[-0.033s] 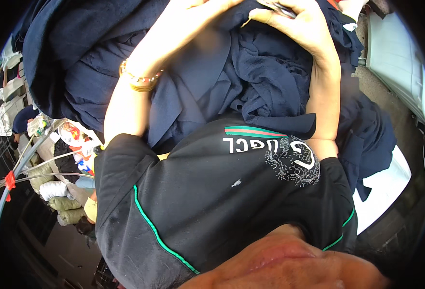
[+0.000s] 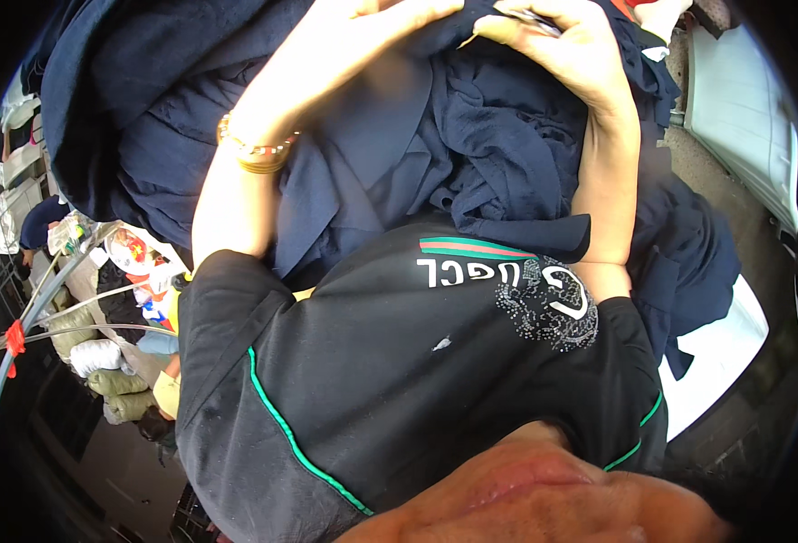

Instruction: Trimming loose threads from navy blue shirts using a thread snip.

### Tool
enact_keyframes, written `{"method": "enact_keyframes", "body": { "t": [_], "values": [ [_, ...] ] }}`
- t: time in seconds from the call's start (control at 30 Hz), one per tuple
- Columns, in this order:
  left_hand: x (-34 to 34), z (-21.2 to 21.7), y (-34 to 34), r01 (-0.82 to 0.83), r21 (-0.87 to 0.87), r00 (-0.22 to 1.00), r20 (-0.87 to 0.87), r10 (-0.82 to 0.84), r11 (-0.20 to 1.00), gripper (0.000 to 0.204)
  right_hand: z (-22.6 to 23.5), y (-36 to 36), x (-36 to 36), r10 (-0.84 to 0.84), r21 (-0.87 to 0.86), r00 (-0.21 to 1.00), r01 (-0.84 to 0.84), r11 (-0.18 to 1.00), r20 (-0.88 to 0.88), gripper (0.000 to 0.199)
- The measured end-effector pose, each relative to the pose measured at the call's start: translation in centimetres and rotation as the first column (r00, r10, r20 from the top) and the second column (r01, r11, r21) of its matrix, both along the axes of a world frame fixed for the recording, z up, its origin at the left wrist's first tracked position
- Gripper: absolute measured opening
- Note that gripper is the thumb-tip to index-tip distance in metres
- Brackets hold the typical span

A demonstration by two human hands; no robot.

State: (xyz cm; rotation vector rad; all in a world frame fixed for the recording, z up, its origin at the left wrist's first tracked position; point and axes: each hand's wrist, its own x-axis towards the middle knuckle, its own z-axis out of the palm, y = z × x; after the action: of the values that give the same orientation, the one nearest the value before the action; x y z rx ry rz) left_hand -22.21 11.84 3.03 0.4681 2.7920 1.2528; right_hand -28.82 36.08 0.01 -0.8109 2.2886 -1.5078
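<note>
A large heap of dark navy cloth [image 2: 363, 136] lies in front of me and spreads up to the top edge. My left hand [image 2: 385, 20], below a forearm with gold bangles and a beaded bracelet [image 2: 261, 156], rests over this cloth. Its thumb reaches toward the right; its other fingers are cut off by the top edge. Opposite it, my right hand [image 2: 566, 45] is closed around a small silver metal tool [image 2: 533, 18] that looks like thread snips, partly covered by the fingers. The right thumb points left, close above the cloth. A gap separates the two thumbs.
Navy cloth also hangs down at my right, beside a white panel [image 2: 720, 353]. A pale table-like surface [image 2: 743, 118] stands at the far right. On the left are a metal tube frame with a red tie [image 2: 16, 338], stacked bundles [image 2: 114, 383] and another person in dark blue [image 2: 46, 222].
</note>
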Motion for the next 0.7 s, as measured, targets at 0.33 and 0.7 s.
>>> {"method": "enact_keyframes", "body": {
  "t": [0.33,0.7],
  "values": [
    [1.1,2.6,-1.6,-0.365,0.379,0.897,0.386,0.213,0.850,0.018,-1.4,0.2,-1.2,-0.206,-0.251,0.978,0.200,0.947,0.000,0.008],
    [1.5,1.5,-2.0,-0.329,0.501,0.911,0.393,0.128,0.801,0.017,0.9,-4.0,1.2,-0.031,-0.167,0.799,-0.088,0.982,-0.601,0.039]
  ]
}}
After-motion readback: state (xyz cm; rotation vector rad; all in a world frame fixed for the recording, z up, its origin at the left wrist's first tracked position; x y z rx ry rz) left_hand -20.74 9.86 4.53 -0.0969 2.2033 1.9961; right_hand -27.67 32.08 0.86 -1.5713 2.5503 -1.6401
